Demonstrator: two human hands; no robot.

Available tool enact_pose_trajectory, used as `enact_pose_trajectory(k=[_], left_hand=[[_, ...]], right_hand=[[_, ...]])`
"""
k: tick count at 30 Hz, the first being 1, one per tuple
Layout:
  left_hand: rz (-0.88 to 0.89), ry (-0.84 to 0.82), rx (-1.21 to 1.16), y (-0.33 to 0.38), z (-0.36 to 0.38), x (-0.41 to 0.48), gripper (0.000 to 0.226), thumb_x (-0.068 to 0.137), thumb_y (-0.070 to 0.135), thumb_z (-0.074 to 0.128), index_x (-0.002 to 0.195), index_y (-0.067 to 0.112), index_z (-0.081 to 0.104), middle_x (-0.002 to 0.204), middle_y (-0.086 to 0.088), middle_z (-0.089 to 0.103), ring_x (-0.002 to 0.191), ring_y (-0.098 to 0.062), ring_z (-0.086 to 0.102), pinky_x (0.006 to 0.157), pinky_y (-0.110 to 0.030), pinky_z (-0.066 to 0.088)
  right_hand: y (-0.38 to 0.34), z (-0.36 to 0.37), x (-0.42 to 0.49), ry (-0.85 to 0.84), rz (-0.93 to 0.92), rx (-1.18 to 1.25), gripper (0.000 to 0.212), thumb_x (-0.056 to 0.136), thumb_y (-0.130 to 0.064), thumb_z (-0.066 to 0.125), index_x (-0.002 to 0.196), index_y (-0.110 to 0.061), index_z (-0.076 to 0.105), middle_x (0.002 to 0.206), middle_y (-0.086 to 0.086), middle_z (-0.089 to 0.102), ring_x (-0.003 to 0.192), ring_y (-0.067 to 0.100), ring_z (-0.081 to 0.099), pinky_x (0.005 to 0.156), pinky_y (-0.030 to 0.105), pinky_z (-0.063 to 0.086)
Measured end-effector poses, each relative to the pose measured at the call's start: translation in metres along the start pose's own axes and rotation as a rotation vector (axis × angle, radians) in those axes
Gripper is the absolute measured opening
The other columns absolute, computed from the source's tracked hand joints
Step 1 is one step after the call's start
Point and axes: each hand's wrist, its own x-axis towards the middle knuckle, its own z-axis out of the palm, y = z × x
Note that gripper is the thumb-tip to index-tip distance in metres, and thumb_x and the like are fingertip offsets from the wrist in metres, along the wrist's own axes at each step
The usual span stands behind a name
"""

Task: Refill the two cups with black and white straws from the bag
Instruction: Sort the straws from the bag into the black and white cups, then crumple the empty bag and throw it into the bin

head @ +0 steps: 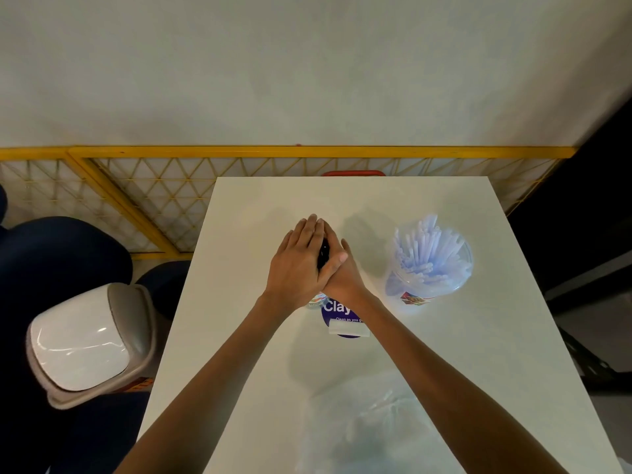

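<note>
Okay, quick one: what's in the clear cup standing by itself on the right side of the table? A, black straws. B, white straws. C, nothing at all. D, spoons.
B: the cup is packed with white straws that fan out above its rim.

Centre: our left hand [297, 268] and right hand [345, 280], palms pressing black straws [323, 255]. Right: cup [393, 287] of white straws [427, 249]. Bottom: clear bag [369, 422].

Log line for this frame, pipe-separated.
left hand + right hand: palms pressing black straws between them, over mostly hidden cup | white straws: standing in clear cup | bag: on table, near side
</note>
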Motion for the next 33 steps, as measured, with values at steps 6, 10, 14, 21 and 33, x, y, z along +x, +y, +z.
enact_pose_trajectory(k=[6,10,14,21,33], left_hand=[[0.013,-0.070,0.063,0.000,-0.002,0.002,0.106,0.072,0.077,-0.016,0.148,0.011,0.017,0.156,-0.011,0.012,0.145,-0.025,0.007,0.113,-0.029,-0.003],[0.016,-0.101,0.049,0.000,-0.002,0.007,0.112,0.066,0.080,-0.020,0.148,0.011,0.014,0.157,-0.012,0.009,0.146,-0.025,0.004,0.115,-0.031,-0.003],[0.041,-0.043,-0.030,0.003,-0.010,0.005,0.103,0.072,0.079,-0.013,0.149,0.013,0.006,0.157,-0.012,0.006,0.146,-0.026,0.001,0.115,-0.037,-0.004],[0.190,0.388,-0.476,0.041,-0.039,-0.040,0.040,0.094,0.024,0.041,0.130,0.009,0.048,0.125,-0.012,0.057,0.114,-0.017,0.052,0.094,-0.019,0.040],[-0.252,-0.698,-0.346,0.040,0.016,-0.178,0.097,0.071,0.068,0.060,0.146,0.030,0.014,0.142,0.001,0.037,0.129,-0.018,0.041,0.102,-0.034,0.039]], right_hand=[[-0.004,0.001,-0.003,-0.068,0.053,0.053,0.089,0.082,-0.065,0.042,0.147,-0.010,0.017,0.155,0.005,0.024,0.143,0.018,0.023,0.120,0.040,0.015],[-0.003,-0.010,-0.007,-0.045,0.028,-0.033,0.095,0.080,-0.051,0.062,0.149,-0.011,0.010,0.156,0.006,0.020,0.142,0.021,0.027,0.118,0.042,0.021],[-0.004,-0.025,-0.030,0.105,-0.045,0.017,0.102,0.074,-0.032,0.075,0.147,-0.006,0.010,0.157,0.011,0.013,0.146,0.025,0.013,0.118,0.038,0.020],[0.024,-0.067,-0.137,0.350,-0.014,0.157,0.047,0.080,-0.012,0.070,0.125,-0.015,0.055,0.120,-0.007,0.060,0.110,0.000,0.052,0.094,0.004,0.036],[0.110,-0.069,-0.255,0.038,0.859,0.361,0.066,0.072,-0.052,0.071,0.129,-0.026,0.048,0.123,0.006,0.059,0.110,0.022,0.057,0.091,0.037,0.045]])
